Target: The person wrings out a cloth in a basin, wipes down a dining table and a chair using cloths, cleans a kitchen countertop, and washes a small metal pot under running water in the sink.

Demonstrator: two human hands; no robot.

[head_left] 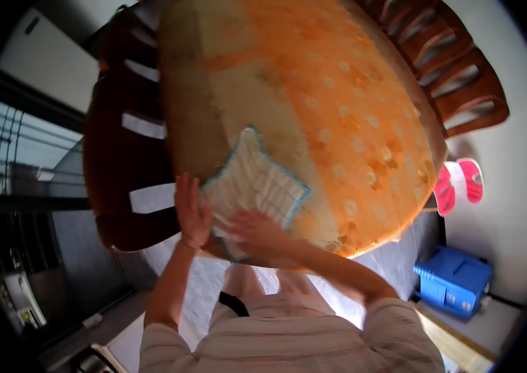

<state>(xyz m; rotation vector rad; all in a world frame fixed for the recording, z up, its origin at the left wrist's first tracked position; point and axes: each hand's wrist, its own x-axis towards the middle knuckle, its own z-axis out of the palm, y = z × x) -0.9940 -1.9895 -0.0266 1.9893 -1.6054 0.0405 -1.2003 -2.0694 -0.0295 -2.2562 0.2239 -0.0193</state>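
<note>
Cloth (257, 177): rumpled, on the bench (369, 180), at its near edge. Judged light, soft and limp; best held by the blue-edged corners. Left hand (193, 214): grip open, fingers extended, at the cloth's left edge. Right hand (257, 231): over the cloth, blurred; grip cannot be determined.

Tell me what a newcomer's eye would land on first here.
The large table with an orange and tan patterned top dominates the upper middle of the view. Near its closest edge lies a pale striped cloth with blue edging, with the open left hand at its left side and the blurred right hand over it. A bright blue box stands out at lower right.
</note>
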